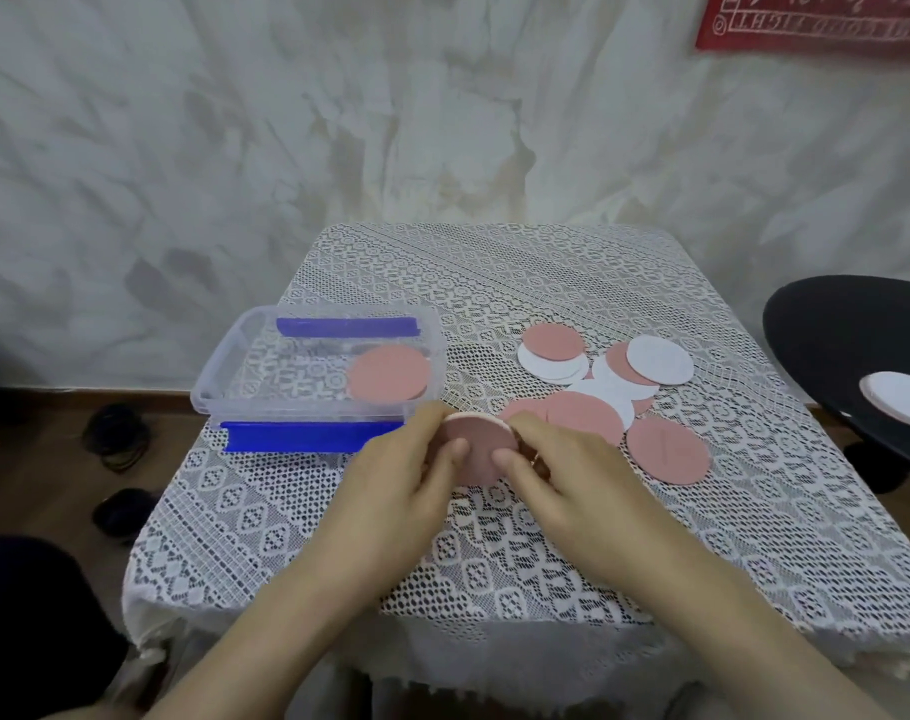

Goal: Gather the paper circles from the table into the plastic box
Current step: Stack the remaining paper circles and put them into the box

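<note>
Left hand (411,475) and right hand (562,480) pinch a small stack of paper circles (476,449), fingers curled on its edges, just above the table (494,553) | step: likely squaring the stack | plastic box (224,366) just left, pink circle (387,374) inside | next: lift over the box wall, release; loose circles (598,397) lie right.

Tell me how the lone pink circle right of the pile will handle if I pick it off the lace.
Probably very light and thin: the pink circle lies flat on the lace cloth, so a fingertip may need to pry up its edge. It likely flexes; a faint line on it may be a crease. Unlikely to roll.
</note>
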